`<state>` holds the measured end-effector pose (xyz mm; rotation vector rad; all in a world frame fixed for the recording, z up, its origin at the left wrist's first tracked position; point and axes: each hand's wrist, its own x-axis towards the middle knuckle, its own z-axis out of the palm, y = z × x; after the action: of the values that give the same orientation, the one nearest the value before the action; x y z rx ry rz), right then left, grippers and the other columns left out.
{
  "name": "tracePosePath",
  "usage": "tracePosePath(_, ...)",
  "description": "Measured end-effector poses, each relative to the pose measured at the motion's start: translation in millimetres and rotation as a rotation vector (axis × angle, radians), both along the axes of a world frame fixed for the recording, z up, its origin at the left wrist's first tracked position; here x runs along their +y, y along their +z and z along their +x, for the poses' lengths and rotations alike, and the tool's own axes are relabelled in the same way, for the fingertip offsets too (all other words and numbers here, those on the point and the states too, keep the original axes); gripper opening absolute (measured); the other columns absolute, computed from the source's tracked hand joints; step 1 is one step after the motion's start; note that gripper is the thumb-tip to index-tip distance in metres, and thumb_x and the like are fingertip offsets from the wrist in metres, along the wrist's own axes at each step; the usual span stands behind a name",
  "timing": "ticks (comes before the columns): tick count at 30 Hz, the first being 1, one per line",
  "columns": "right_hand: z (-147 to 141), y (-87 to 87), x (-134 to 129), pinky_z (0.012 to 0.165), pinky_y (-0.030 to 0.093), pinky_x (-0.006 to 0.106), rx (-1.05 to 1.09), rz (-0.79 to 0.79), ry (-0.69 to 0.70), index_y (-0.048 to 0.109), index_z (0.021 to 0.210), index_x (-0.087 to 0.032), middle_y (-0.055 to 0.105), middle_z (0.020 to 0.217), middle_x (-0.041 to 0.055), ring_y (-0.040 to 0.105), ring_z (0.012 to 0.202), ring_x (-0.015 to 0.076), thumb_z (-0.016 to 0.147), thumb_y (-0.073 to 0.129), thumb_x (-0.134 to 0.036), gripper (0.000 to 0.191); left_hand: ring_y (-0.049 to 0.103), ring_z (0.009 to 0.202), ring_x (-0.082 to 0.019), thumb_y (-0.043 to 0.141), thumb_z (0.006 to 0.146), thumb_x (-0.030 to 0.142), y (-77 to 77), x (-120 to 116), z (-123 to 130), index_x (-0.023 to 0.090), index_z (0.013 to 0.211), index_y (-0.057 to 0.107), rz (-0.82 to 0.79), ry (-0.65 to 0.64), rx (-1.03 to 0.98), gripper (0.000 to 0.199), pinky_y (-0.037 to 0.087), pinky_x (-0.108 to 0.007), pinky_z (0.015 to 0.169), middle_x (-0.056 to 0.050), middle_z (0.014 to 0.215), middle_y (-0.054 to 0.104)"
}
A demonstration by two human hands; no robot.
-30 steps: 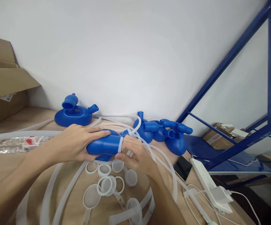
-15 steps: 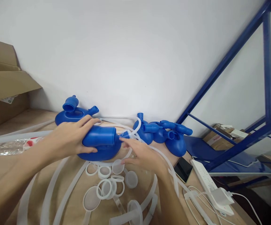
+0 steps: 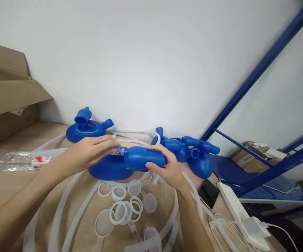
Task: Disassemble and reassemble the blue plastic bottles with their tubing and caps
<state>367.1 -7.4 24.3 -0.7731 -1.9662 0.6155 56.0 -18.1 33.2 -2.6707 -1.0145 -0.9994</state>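
Observation:
My right hand (image 3: 167, 166) is wrapped round the wide end of a blue bottle-shaped part (image 3: 138, 158), which lies sideways. At that part's narrow left end, my left hand (image 3: 95, 150) has its fingers pressed together on a clear fitting (image 3: 120, 151). Below them a larger blue rounded body (image 3: 109, 169) rests on the table, partly hidden by my left hand. White rings and round caps (image 3: 118, 212) lie in front of it, with translucent tubing (image 3: 75, 217) curving around them.
Another blue vessel (image 3: 85, 131) stands at the back left, several more (image 3: 200, 164) at the right. A cardboard box (image 3: 12, 94), a plastic-wrapped item (image 3: 22, 161), a phone (image 3: 208, 193), a power strip (image 3: 235, 206) and a blue metal frame (image 3: 261, 70) surround the work area.
The blue bottle-shaped part has turned and shifted right. My right hand has taken hold of its wide end, while my left hand has moved from it to the clear fitting. The view has shifted slightly.

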Motion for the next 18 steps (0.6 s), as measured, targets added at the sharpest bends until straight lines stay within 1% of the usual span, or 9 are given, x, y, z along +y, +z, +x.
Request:
tracePosePath(2, 0, 2.3, -3, 0.099, 0.058, 0.041, -0.017, 0.006, -0.001, 0.075, 0.116, -0.026, 0.078, 0.119, 0.007, 0.072, 0.112, 0.0283, 0.084, 0.086, -0.043, 0.038, 0.073, 0.085, -0.019, 0.038, 0.112, 0.042, -1.0, -2, 2, 0.02, 0.132, 0.065, 0.015, -0.003, 0.022, 0.04, 0.057, -0.028, 0.074, -0.008, 0.108, 0.077)
tracePosePath(3, -1, 3.1, -4, 0.099, 0.058, 0.042, -0.022, 0.01, -0.004, 0.075, 0.115, -0.026, 0.078, 0.118, 0.007, 0.072, 0.112, 0.0283, 0.084, 0.086, -0.044, 0.038, 0.073, 0.085, -0.019, 0.038, 0.111, 0.043, -1.9, -3, 4, 0.02, 0.131, 0.065, 0.036, -0.004, 0.044, 0.04, 0.057, -0.028, 0.075, -0.008, 0.107, 0.078)
tracePosePath(5, -4, 4.3, -7, 0.101, 0.057, 0.043, -0.016, 0.021, -0.007, 0.076, 0.116, -0.027, 0.078, 0.118, 0.0067, 0.072, 0.112, 0.0282, 0.085, 0.085, -0.045, 0.037, 0.072, 0.081, -0.018, 0.039, 0.112, 0.041, -3.9, -4, 8, 0.02, 0.118, 0.068, 0.112, 0.028, 0.1, 0.036, 0.055, -0.027, 0.07, -0.006, 0.1, 0.077)
tracePosePath(7, -6, 5.5, -8, 0.103, 0.056, 0.044, -0.014, 0.028, -0.006, 0.076, 0.117, -0.027, 0.078, 0.118, 0.0064, 0.072, 0.112, 0.0281, 0.086, 0.084, -0.046, 0.037, 0.069, 0.075, -0.017, 0.042, 0.111, 0.042, -6.1, -2, 10, 0.019, 0.102, 0.069, 0.228, 0.081, 0.154, 0.037, 0.048, -0.025, 0.06, -0.006, 0.092, 0.074)
tracePosePath(9, -7, 7.0, -9, 0.104, 0.056, 0.045, -0.024, 0.039, -0.004, 0.076, 0.117, -0.027, 0.078, 0.118, 0.0066, 0.072, 0.112, 0.0283, 0.086, 0.084, -0.045, 0.037, 0.067, 0.074, -0.018, 0.041, 0.111, 0.045, -8.1, 0, 12, 0.019, 0.094, 0.068, 0.314, 0.127, 0.188, 0.042, 0.042, -0.025, 0.054, -0.007, 0.086, 0.07)
tracePosePath(10, -7, 7.7, -10, 0.105, 0.056, 0.045, -0.031, 0.048, -0.002, 0.076, 0.117, -0.027, 0.078, 0.119, 0.0068, 0.072, 0.112, 0.0284, 0.086, 0.084, -0.044, 0.037, 0.066, 0.075, -0.019, 0.039, 0.112, 0.045, -8.8, 1, 12, 0.018, 0.093, 0.068, 0.328, 0.138, 0.2, 0.043, 0.042, -0.026, 0.053, -0.007, 0.085, 0.069)
tracePosePath(13, -3, 9.9, -12, 0.106, 0.056, 0.046, -0.056, 0.09, 0.025, 0.075, 0.12, -0.028, 0.078, 0.121, 0.0075, 0.072, 0.114, 0.0288, 0.084, 0.087, -0.041, 0.04, 0.064, 0.075, -0.019, 0.037, 0.113, 0.039, -9.0, 2, 13, 0.019, 0.09, 0.068, 0.26, 0.111, 0.207, 0.043, 0.044, -0.028, 0.058, -0.005, 0.081, 0.067)
tracePosePath(15, 1, 11.5, -12, 0.106, 0.056, 0.047, -0.069, 0.123, 0.055, 0.075, 0.121, -0.028, 0.078, 0.123, 0.0078, 0.073, 0.116, 0.029, 0.083, 0.088, -0.039, 0.041, 0.064, 0.074, -0.018, 0.036, 0.113, 0.037, -7.6, 3, 11, 0.02, 0.091, 0.07, 0.162, 0.058, 0.184, 0.043, 0.045, -0.028, 0.063, -0.003, 0.081, 0.068)
tracePosePath(18, 11, 14.5, -12, 0.104, 0.058, 0.046, -0.058, 0.167, 0.057, 0.075, 0.119, -0.028, 0.079, 0.121, 0.0077, 0.074, 0.114, 0.0286, 0.082, 0.09, -0.037, 0.041, 0.066, 0.074, -0.017, 0.032, 0.113, 0.04, -4.6, 4, 4, 0.021, 0.096, 0.073, 0.007, 0.019, 0.134, 0.049, 0.049, -0.027, 0.068, -0.003, 0.086, 0.071)
